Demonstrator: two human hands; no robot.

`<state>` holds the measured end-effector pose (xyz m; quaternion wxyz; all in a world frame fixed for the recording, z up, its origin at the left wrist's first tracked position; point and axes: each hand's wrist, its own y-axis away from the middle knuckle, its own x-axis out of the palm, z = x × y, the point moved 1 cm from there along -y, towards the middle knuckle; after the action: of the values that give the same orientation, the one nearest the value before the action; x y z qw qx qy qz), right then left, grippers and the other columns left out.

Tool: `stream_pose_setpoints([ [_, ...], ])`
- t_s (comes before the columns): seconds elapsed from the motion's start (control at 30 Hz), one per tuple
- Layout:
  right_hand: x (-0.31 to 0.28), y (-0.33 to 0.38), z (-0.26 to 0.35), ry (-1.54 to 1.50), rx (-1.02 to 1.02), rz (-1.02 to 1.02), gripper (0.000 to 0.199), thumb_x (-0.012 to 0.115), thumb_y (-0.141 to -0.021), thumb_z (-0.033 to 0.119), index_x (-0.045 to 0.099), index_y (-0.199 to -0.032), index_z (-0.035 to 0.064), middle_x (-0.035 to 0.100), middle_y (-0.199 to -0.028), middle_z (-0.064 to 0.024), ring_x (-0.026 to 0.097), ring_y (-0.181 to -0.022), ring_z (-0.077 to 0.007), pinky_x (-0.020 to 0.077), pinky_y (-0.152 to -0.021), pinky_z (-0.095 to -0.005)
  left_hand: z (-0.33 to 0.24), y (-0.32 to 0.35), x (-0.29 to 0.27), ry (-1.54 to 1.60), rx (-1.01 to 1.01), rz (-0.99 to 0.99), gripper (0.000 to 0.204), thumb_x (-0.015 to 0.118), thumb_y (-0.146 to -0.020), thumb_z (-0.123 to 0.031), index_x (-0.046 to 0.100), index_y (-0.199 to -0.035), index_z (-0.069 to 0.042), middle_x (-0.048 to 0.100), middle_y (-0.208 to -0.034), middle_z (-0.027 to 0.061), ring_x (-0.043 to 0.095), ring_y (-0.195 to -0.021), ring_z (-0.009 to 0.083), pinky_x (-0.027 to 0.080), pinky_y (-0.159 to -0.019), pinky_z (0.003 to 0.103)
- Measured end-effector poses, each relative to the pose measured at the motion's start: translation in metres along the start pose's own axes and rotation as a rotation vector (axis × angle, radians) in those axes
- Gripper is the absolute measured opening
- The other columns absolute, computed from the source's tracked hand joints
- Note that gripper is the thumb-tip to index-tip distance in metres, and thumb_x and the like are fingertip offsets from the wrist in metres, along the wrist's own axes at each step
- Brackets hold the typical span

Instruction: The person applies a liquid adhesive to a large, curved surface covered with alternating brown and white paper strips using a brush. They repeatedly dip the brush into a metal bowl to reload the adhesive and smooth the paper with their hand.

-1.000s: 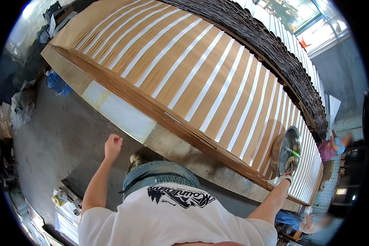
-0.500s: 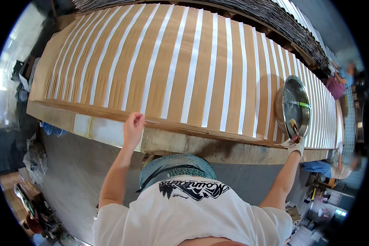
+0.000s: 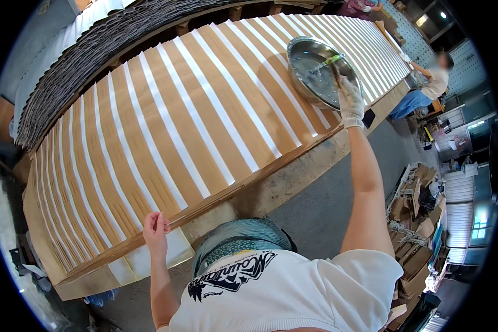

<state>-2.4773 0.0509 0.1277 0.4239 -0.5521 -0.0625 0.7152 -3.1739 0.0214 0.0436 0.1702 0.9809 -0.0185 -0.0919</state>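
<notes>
Head view: metal bowl holds greyish liquid, right hand grips brush, unclear what left hand holds.

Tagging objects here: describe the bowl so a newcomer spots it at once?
Find the long table stacked with brown, white-striped sheets. On them, right of the picture's centre, by the camera wearer's gloved right hand, is the bowl. It is round, deep and shiny metal, unlike the flat paper around it.
</notes>
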Motion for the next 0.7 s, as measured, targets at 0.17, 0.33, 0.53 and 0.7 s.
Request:
stream_pose_setpoints([
  [0.17, -0.007, 0.038, 0.023, 0.304, -0.420, 0.044, 0.037, 0.070, -0.084, 0.014, 0.069, -0.120, 0.0219, 0.067, -0.110, -0.0079, 0.062, -0.107, -0.0288, 0.0494, -0.092, -0.0382, 0.002, -0.004, 0.004, 0.037, 0.005, 0.077, 0.017, 0.059, -0.101, -0.020, 0.060, -0.105, -0.004, 0.063, -0.082, 0.0029, 0.056, -0.067, 0.0071, 0.047, -0.061, 0.021],
  [0.33, -0.009, 0.046, 0.029, -0.065, -0.174, 0.153, 0.042, 0.074, -0.079, 0.005, 0.069, -0.120, 0.0121, 0.069, -0.109, -0.0095, 0.066, -0.102, -0.0286, 0.0506, -0.095, -0.0335, 0.002, -0.003, 0.000, 0.033, 0.008, 0.099, 0.016, 0.059, -0.100, -0.020, 0.061, -0.105, -0.004, 0.064, -0.082, 0.0028, 0.056, -0.066, 0.0068, 0.047, -0.060, 0.021],
  [0.53, -0.018, 0.030, 0.015, -0.511, 0.138, 0.073, 0.035, 0.072, -0.086, 0.006, 0.068, -0.120, 0.0010, 0.071, -0.111, -0.0072, 0.068, -0.100, -0.0182, 0.0514, -0.092, -0.0279, 0.002, -0.012, 0.014, 0.051, 0.002, 0.156, 0.015, 0.060, -0.100, -0.019, 0.061, -0.105, -0.004, 0.064, -0.081, 0.0026, 0.058, -0.068, 0.0069, 0.048, -0.060, 0.021],
  [0.7, -0.010, 0.014, -0.019, -1.132, 0.889, -0.429, 0.024, 0.071, -0.092, 0.019, 0.064, -0.107, 0.0018, 0.068, -0.101, -0.0100, 0.068, -0.090, -0.0232, 0.0608, -0.067, -0.0338, -0.018, -0.015, 0.042, 0.058, 0.024, 0.219, 0.014, 0.059, -0.100, -0.018, 0.061, -0.106, -0.005, 0.064, -0.081, 0.0022, 0.058, -0.067, 0.0068, 0.049, -0.061, 0.021],
])
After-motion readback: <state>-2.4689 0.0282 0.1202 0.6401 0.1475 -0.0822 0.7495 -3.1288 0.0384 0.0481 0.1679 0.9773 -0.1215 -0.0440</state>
